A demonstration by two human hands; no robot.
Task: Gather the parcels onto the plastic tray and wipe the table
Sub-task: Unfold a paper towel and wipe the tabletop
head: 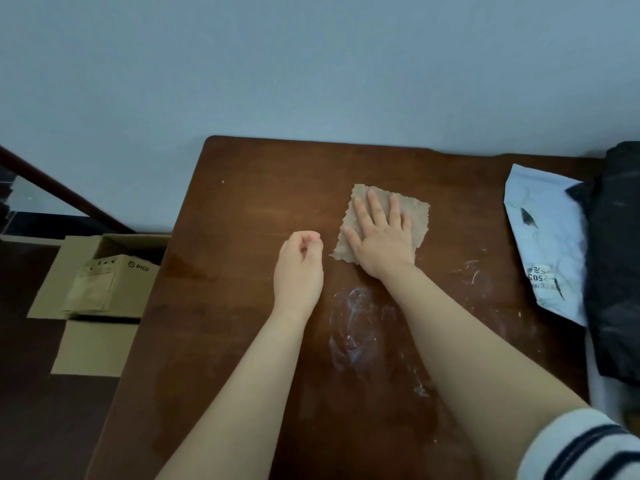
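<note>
Brown wooden tabletop point(242, 271), smeared white near the middle. Right hand point(381, 233) flat, fingers spread, pressing a grey-brown cloth point(420, 216). Left hand point(299, 268) just beside, loosely curled, holding nothing. At the right edge, white parcel point(543, 244), label partly legible "250", under a black parcel point(616, 258). Off the tabletop's left side, cardboard box point(114, 282) printed "PICO".

Bare forearms, one striped sleeve

The right arm's short sleeve point(585, 448) is white with dark navy stripes; both forearms are uncovered.

I see the table's point(242, 216) left half bare — free passage; white parcel point(547, 244) and black bag point(616, 258) block the right edge.
</note>
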